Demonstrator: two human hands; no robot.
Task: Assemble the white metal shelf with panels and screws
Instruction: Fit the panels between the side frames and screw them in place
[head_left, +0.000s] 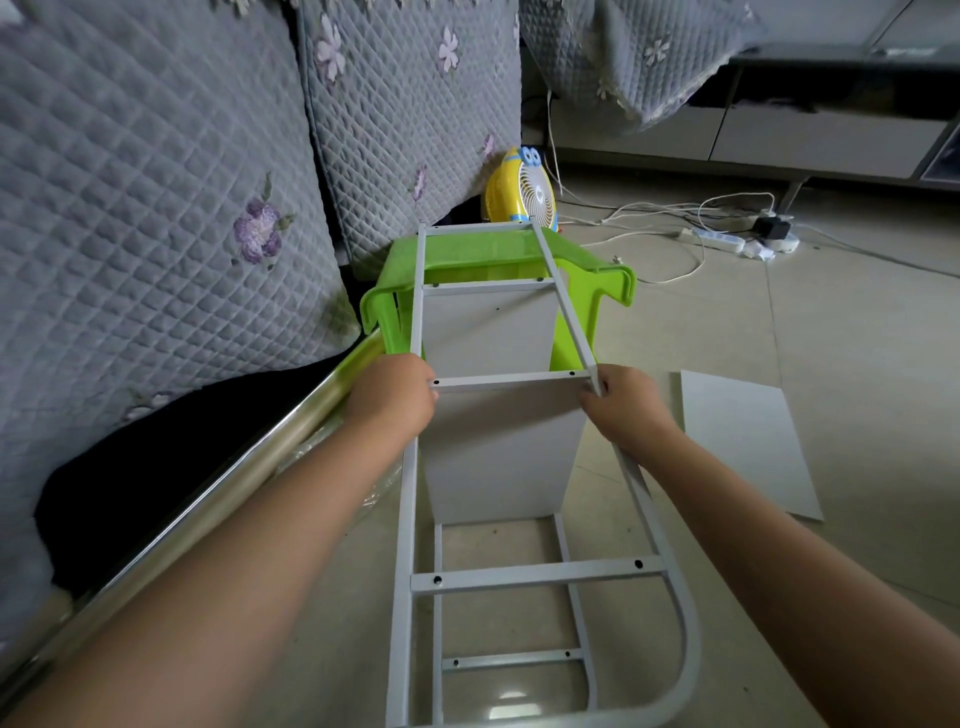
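Observation:
A white metal shelf frame (535, 576) shaped like a ladder lies lengthwise in front of me, its far end resting on a green plastic stool (498, 254). My left hand (392, 395) grips the frame's left rail at a crossbar (511, 381). My right hand (626, 408) grips the right rail at the same crossbar. Under the upper frame, a second white frame piece (511, 661) shows near the floor. White panels (501, 462) stand between the two, reaching past the crossbar on both sides. A loose white panel (748, 441) lies flat on the floor to the right.
A sofa with grey quilted floral covers (156, 208) and a chrome rail (208, 493) runs along the left. A yellow cartoon desk fan (522, 192) stands behind the stool. A power strip (719, 240) and loose cables lie on the tiled floor near a low cabinet (810, 140).

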